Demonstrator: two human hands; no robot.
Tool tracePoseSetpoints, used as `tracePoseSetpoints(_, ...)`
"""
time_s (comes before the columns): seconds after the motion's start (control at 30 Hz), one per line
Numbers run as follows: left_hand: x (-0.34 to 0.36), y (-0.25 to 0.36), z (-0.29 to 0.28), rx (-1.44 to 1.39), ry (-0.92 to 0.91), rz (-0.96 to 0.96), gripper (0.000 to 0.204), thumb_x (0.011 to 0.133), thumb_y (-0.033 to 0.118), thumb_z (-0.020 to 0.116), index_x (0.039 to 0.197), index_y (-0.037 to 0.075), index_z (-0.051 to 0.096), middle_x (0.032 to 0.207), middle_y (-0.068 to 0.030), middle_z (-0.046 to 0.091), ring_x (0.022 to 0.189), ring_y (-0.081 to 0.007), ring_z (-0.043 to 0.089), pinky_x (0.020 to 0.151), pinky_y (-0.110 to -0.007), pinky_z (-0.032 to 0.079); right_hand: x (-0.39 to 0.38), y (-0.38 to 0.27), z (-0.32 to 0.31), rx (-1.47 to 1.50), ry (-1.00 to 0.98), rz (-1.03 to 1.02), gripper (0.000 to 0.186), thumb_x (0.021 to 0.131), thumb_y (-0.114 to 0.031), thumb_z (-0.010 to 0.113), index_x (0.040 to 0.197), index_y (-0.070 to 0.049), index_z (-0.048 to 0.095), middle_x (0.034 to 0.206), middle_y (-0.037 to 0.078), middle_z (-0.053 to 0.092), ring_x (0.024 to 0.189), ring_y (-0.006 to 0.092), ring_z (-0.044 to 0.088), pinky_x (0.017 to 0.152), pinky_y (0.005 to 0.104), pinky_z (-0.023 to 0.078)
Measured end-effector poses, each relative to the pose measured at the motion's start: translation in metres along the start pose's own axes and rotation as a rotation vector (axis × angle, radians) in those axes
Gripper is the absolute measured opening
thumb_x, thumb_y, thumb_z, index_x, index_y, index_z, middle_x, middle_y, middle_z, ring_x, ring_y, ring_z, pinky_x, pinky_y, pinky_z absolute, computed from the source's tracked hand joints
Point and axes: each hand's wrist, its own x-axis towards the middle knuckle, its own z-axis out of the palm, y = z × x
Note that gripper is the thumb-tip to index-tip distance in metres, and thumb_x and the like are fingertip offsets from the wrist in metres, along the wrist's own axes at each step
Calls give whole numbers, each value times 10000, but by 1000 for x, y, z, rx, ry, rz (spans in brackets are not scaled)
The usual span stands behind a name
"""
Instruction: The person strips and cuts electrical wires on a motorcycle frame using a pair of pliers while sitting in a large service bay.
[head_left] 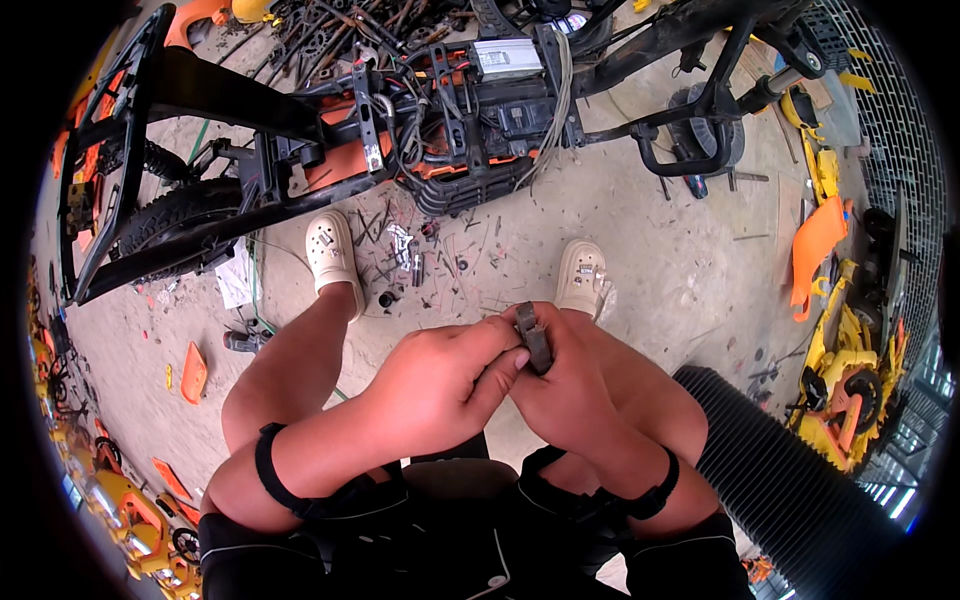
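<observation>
My left hand (445, 385) and my right hand (560, 395) are closed together over my lap, around a small dark grey-brown metal piece (532, 340) that shows between my thumbs and fingers. The far end of the piece is notched; the rest is hidden by my fingers. Beyond my hands stands a black metal vehicle frame (215, 95) with cables, orange panels, a silver box (507, 58) and a knobbly tyre (175, 215). My feet, in cream clogs (330, 250), are on either side of small scattered debris on the floor.
A dark ribbed object (780, 465) lies at my right. Yellow and orange body parts (818, 250) line the right side, and more (135, 510) are at lower left. An orange piece (194, 372) and a white paper (235, 280) lie on the concrete floor (680, 280).
</observation>
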Motion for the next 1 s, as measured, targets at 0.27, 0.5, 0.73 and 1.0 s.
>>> tracePoseSetpoints(0.27,-10,11,-1,16,32,107,88,878,52,655,880,38,569,610,-91,550,535,-323,585,484,-401,464,-17,-21,-5,108,-57,-37,379,854,-87,664,1210,-55,540,762,53,598,673,126,544,626,293,451)
tracePoseSetpoints(0.5,-11,14,-4,27,20,147,87,878,44,655,925,26,583,600,-92,539,516,-313,574,471,-394,450,-19,-19,-8,138,-91,-54,366,852,-78,690,1186,-59,541,791,45,614,695,108,550,630,274,446)
tracePoseSetpoints(0.73,-14,20,-7,-22,-14,144,106,879,37,658,958,11,593,596,-94,538,513,-307,579,463,-392,449,-24,-19,-8,157,-89,-121,353,864,-87,707,1163,-66,520,857,51,636,714,105,563,635,275,446)
tracePoseSetpoints(1.0,-15,23,-7,-91,-4,99,95,884,22,654,948,3,587,628,-109,548,525,-310,582,469,-394,454,-25,-24,-10,142,-92,-105,355,865,-105,722,1146,-71,508,889,41,634,727,96,553,634,273,443)
